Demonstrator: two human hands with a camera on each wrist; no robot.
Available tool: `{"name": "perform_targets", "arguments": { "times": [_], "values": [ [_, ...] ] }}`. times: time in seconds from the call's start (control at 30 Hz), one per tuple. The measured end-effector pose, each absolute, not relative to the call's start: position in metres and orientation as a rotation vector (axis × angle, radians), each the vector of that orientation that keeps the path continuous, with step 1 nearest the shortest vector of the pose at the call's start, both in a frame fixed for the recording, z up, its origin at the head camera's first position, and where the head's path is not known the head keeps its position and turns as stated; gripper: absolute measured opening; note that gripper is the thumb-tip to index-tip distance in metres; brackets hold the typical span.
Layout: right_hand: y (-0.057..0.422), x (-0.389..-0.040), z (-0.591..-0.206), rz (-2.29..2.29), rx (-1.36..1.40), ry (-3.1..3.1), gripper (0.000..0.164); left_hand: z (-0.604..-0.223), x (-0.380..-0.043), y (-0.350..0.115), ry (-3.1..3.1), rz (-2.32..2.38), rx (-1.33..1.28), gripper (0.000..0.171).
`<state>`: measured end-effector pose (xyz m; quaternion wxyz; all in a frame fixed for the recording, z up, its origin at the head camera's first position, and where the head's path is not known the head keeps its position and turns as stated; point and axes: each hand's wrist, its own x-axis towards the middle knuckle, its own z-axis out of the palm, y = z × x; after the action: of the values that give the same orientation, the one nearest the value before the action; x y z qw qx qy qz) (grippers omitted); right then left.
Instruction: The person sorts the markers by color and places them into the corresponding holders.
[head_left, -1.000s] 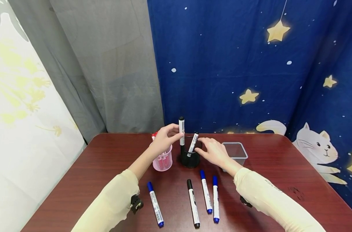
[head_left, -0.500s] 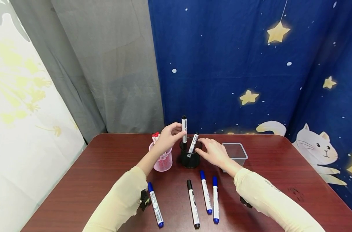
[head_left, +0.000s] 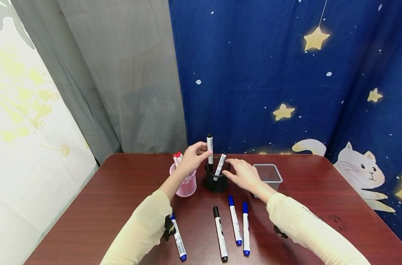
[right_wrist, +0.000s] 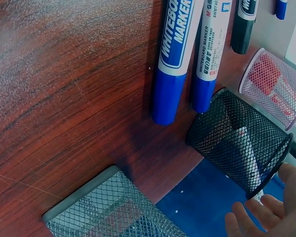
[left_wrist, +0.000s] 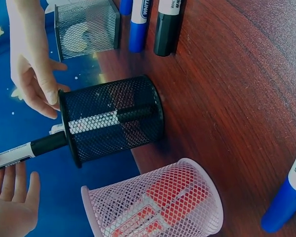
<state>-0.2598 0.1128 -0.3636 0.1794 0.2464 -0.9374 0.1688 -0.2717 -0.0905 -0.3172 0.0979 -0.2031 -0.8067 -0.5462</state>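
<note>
My left hand (head_left: 195, 157) pinches an upright black-capped whiteboard marker (head_left: 210, 149) by its white barrel. The marker's lower black end dips inside the rim of a black mesh pen cup (head_left: 217, 184). A second black-capped marker (head_left: 220, 164) leans inside that cup, its lower part showing through the mesh in the left wrist view. My right hand (head_left: 242, 172) holds the cup at the right side of its rim, thumb in front and fingers behind. Beside the left forearm stands a pink mesh cup (left_wrist: 153, 202) with several red markers in it.
Lying on the table (head_left: 121, 206) are a black-capped marker (head_left: 220, 233), two blue markers (head_left: 235, 220) (head_left: 246, 228) to its right, and another blue marker (head_left: 179, 241) partly under the left sleeve. A grey mesh box (right_wrist: 113, 210) stands behind the right wrist. Curtains hang beyond the table.
My left hand has shifted right with the marker, bringing its lower end from the cup's left edge to inside the rim. The right hand stays at the cup.
</note>
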Motion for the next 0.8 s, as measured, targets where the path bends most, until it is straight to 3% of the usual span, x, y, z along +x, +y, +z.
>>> {"name": "perform_targets", "arguments": {
  "times": [0.8],
  "values": [
    [0.113,-0.259,-0.364,0.477,0.677,-2.655,0.046,-0.333,-0.26,-0.11,-2.347,-1.581,-0.686,0.022]
  ]
}}
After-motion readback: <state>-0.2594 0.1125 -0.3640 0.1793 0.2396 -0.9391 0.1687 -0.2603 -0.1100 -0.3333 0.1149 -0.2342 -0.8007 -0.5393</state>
